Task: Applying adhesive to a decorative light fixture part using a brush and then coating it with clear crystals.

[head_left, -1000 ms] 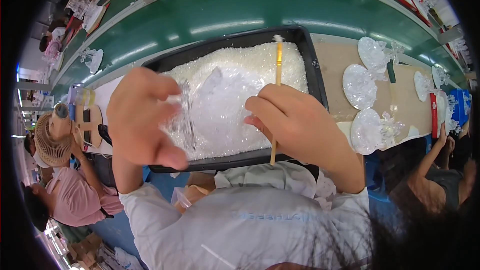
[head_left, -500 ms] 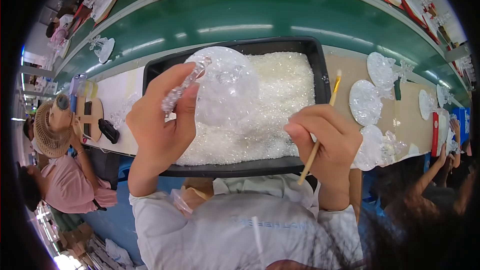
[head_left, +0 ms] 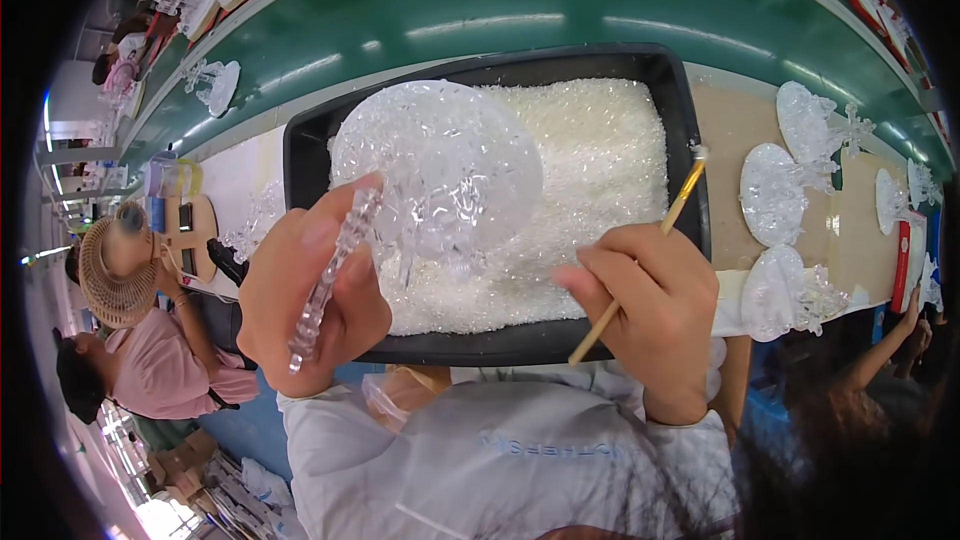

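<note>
Nearest, the person's white-clad torso; just beyond it, both hands over the near rim of the black tray [head_left: 300,155]. Left hand [head_left: 305,295]: fingers closed around the beaded stem of a clear crystal-like ornament [head_left: 440,165], its round disc now raised and tilted over the tray's left half, where a second ago it lay low against the granules. Right hand [head_left: 645,305]: thumb and fingers pinching a slim wooden-handled brush [head_left: 650,245], which has swung off the piece to the tray's right edge, tip pointing far-right. Judged from this, brushing has paused and the piece is up for inspection. Beyond: white crystal granules [head_left: 600,160] filling the tray; finished clear ornaments [head_left: 775,190] on the tan bench at right; farthest, the green conveyor belt [head_left: 500,0]
</note>
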Demonstrator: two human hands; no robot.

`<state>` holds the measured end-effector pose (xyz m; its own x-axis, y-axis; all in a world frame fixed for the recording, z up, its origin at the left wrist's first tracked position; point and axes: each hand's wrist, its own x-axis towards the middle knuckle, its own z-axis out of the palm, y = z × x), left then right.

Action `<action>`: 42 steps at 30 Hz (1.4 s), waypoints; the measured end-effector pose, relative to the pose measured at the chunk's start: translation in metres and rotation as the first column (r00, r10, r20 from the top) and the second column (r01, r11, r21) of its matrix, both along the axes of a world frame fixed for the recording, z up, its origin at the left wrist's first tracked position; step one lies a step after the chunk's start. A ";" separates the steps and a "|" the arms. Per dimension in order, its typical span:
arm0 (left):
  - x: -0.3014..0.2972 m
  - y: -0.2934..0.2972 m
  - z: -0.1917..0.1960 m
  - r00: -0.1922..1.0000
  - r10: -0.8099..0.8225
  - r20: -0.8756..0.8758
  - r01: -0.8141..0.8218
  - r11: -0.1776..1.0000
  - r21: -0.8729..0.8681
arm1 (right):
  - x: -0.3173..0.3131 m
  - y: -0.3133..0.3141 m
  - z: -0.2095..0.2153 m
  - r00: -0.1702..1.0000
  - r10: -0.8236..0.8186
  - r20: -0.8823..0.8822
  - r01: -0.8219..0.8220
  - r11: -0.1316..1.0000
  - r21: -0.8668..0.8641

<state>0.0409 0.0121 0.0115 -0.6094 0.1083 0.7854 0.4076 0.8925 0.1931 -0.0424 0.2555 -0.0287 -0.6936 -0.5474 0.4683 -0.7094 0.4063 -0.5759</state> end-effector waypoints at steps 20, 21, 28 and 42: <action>0.007 0.008 -0.004 0.983 0.131 0.131 -0.152 0.974 0.168 | 0.006 0.029 0.011 0.971 0.214 0.106 -0.167 0.925 -0.341; 0.006 0.009 -0.004 0.982 0.135 0.130 -0.156 0.973 0.169 | 0.009 0.029 0.012 0.953 0.244 0.179 -0.181 0.933 -0.312; 0.009 0.013 -0.006 0.969 0.156 0.192 -0.205 0.942 0.267 | 0.024 0.016 -0.007 0.904 0.361 0.230 -0.204 0.836 -0.510; 0.015 0.011 0.012 0.930 0.157 0.331 -0.169 0.986 0.006 | 0.016 0.004 -0.004 0.874 0.428 0.229 -0.261 0.812 -0.522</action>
